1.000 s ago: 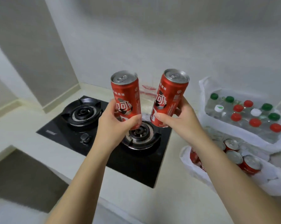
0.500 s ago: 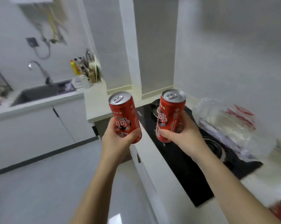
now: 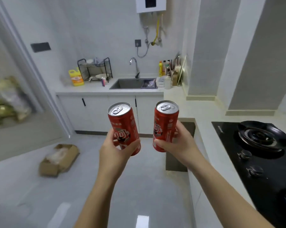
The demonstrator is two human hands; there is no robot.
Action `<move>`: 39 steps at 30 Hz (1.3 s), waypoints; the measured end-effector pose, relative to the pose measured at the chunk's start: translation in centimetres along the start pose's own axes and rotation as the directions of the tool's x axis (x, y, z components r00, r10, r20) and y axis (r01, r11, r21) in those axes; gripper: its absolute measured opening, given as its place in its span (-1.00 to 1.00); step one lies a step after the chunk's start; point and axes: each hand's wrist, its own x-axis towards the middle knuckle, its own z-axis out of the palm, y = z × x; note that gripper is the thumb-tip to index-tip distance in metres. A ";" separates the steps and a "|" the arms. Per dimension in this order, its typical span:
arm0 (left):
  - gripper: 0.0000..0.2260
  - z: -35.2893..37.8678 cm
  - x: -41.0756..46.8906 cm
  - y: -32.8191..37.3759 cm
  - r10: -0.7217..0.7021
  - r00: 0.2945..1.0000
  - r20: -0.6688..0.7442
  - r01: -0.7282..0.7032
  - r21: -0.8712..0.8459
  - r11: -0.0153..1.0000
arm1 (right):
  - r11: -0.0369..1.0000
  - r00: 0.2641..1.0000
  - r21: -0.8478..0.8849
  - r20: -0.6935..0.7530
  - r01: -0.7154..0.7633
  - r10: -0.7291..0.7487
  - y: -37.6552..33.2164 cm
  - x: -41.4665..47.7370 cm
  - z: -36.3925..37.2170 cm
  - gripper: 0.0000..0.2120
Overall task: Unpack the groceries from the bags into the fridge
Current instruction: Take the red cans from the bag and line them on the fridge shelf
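Now, left hand point(image 3: 113, 149) curled round left can point(image 3: 124, 124), right hand point(image 3: 181, 145) round right can point(image 3: 165, 122), both upright, lids up.

A cardboard box point(image 3: 59, 160) lies on the grey floor point(image 3: 147, 186), a yellow jug point(image 3: 76, 77) on the counter point(image 3: 93, 90).

Glossy metal cans point(image 3: 125, 129), glossy black glass hob point(image 3: 261, 162), brown cardboard box point(image 3: 56, 162)

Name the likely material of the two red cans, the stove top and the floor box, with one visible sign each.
The left can and right can: probably aluminium, printed glossy red; bare silvery lids with pull tabs. The stove top: seemingly black glass, glossy; it reflects light. The box: brown cardboard, matt; flaps folded open.
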 end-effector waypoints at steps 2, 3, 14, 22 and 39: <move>-0.43 -3.4 0.4 -0.9 0.011 0.998 -0.066 -0.009 0.034 0.999 | 0.999 0.997 0.034 0.079 0.011 -0.014 -1.0 1.0 4.0 -0.42; -0.45 -5.0 0.4 -1.4 0.020 0.995 -0.097 -0.014 0.055 0.998 | 0.999 0.993 0.048 0.118 0.017 -0.022 -1.5 1.3 5.8 -0.42; -0.59 -17.6 -1.1 -2.5 -0.060 0.819 -0.571 0.137 0.093 0.986 | 0.965 0.834 0.241 0.508 0.102 -0.215 -7.9 4.5 20.4 -0.50; -0.61 -19.4 -4.1 -1.9 -0.027 0.582 -0.813 0.193 0.106 0.975 | 0.923 0.608 0.353 0.702 0.155 -0.371 -10.1 5.0 26.1 -0.47; -0.58 -24.7 -7.7 -2.3 0.042 0.329 -0.944 0.321 0.153 0.935 | 0.868 0.388 0.467 0.778 0.170 -0.494 -14.1 1.8 33.6 -0.52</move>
